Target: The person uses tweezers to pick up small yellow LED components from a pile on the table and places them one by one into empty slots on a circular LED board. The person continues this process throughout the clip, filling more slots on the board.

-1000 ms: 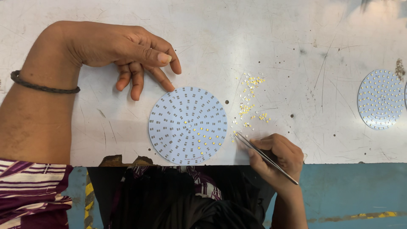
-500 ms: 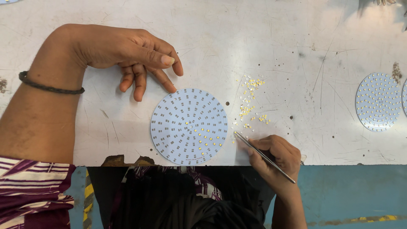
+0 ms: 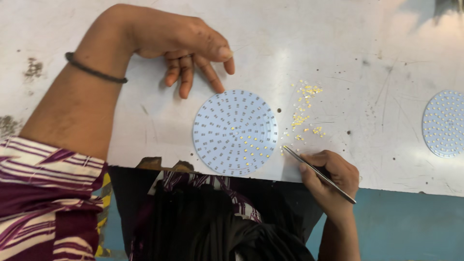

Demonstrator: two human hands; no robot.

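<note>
on the bench, head view: right hand (image 3: pixel 331 176) pinches tweezers (image 3: pixel 319 175), tip now just off the disc (image 3: pixel 235 131) edge, near the chips (image 3: pixel 303 113). left hand (image 3: pixel 186 46) rests loosely curled above the disc, holding nothing, barely shifted.

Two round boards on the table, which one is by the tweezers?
The full round board at centre, beside the tweezers in the right hand. The other board is cut off at the right edge.

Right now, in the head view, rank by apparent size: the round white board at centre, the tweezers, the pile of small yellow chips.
1. Round white board, clearly largest.
2. Tweezers and pile of yellow chips: similar extent, one long and thin, one scattered, so left unranked.
</note>
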